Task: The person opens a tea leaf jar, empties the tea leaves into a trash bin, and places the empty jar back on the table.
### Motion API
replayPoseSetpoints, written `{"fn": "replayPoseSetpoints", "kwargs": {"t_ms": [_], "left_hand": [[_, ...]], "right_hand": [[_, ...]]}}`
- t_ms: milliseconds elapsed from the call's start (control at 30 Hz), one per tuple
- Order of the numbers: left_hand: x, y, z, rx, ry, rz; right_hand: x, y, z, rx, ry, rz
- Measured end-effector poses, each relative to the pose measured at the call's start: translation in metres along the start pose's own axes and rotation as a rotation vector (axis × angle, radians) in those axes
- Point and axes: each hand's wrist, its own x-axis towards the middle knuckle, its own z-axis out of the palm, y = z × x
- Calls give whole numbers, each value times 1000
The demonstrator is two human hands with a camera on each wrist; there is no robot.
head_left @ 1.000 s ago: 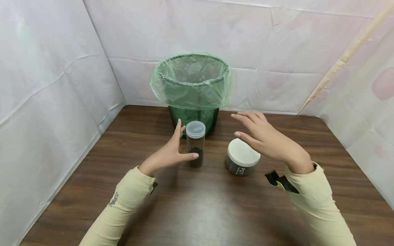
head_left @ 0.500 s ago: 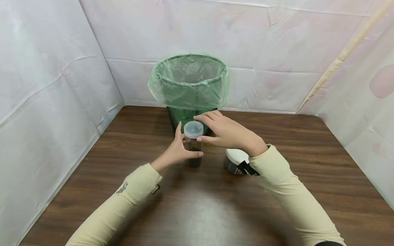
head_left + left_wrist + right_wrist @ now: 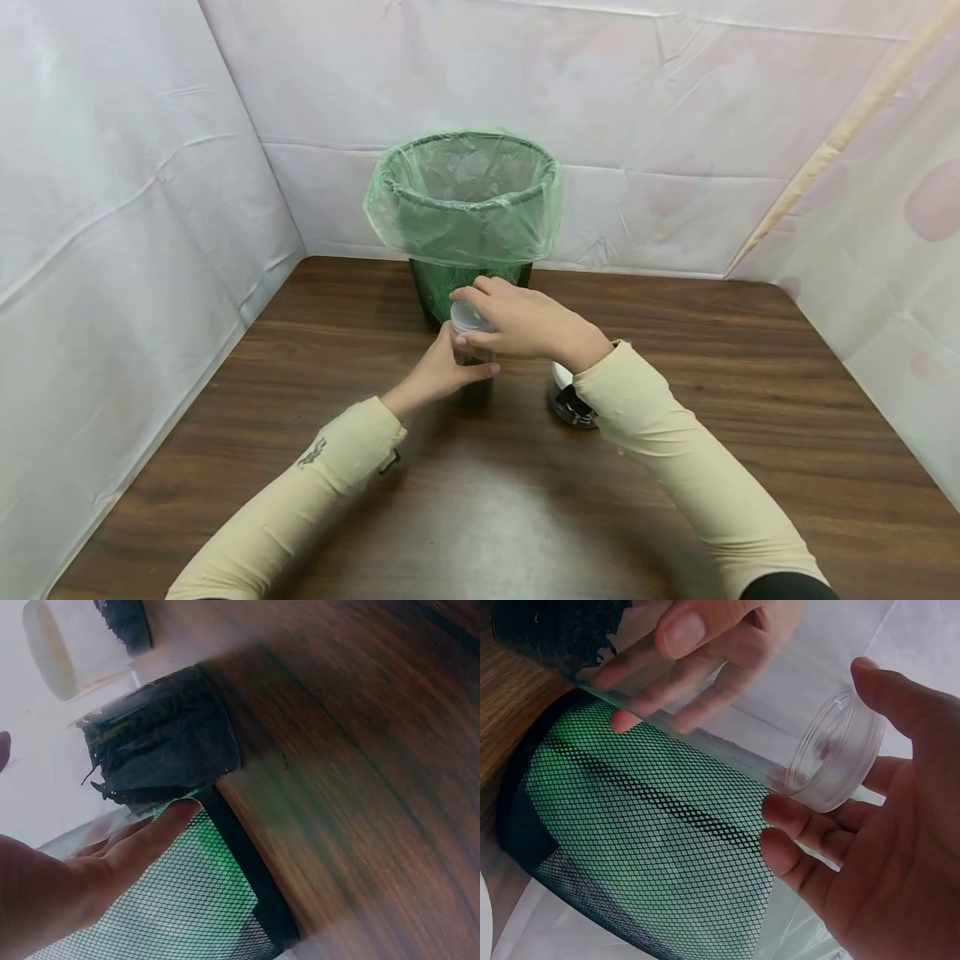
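Observation:
A clear plastic jar (image 3: pixel 474 393) stands upright on the table, with dark, shredded-looking contents (image 3: pixel 165 739) in its lower part. My left hand (image 3: pixel 431 375) is wrapped round the jar's side; its thumb crosses the front and, in the right wrist view, its fingers show through the clear wall. At the top, my right hand (image 3: pixel 525 323) holds the translucent screw lid (image 3: pixel 851 761), thumb on one side and curled fingers on the other. The lid sits on the jar. A pot with a white lid (image 3: pixel 562 375) is partly hidden behind my right wrist.
Right behind the jar stands a mesh waste bin (image 3: pixel 435 292) lined with a green plastic bag (image 3: pixel 465 233). A brown wooden table (image 3: pixel 480 517) lies under everything. White curtains (image 3: pixel 675 167) hang at the back and both sides.
My right hand has moved left from above the white-lidded pot to the jar and taken hold of its lid. My left hand has closed in round the jar.

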Motion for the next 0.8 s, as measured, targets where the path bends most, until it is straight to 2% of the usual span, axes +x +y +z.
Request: {"fn": "replayPoseSetpoints", "kwargs": {"t_ms": [33,100,267,567,800], "left_hand": [[-1,1,0,33,9,-19],[-2,3,0,40,15,-39],[-2,5,1,61,27,-43],[-3,17,-2,202,43,7],[-4,22,-3,243,15,80]], "right_hand": [[0,0,0,2,2,-7],[0,1,-1,6,5,-16],[-2,3,-4,36,5,-24],[-14,11,-13,132,41,-24],[-27,14,-17,168,63,-33]]}}
